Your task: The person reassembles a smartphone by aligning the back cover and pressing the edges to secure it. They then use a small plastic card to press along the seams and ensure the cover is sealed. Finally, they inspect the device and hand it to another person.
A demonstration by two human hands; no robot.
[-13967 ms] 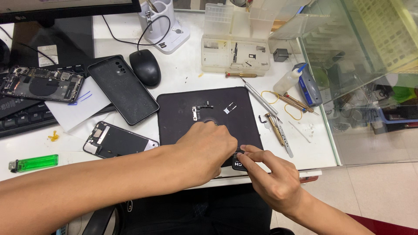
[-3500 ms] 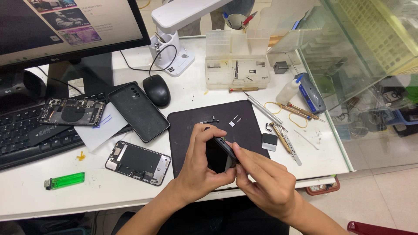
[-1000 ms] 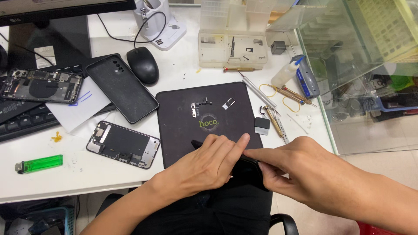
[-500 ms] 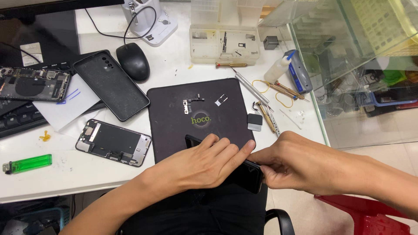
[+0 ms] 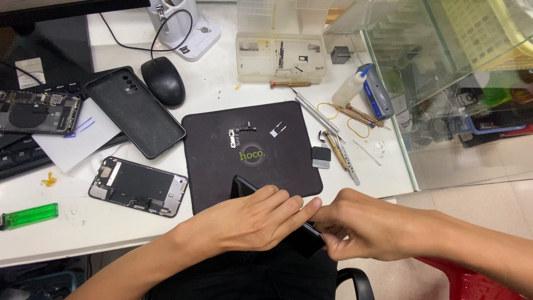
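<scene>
Green logo (image 5: pixel 251 155) centred on black mat (image 5: pixel 211 166).

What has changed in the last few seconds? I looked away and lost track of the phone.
The dark phone, earlier held upright over the black mat, now lies flat at the mat's near edge. The left hand has come down across it, and the right hand has shifted its grip to the phone's right end. The lighter, mouse and loose screen stayed put.
</scene>
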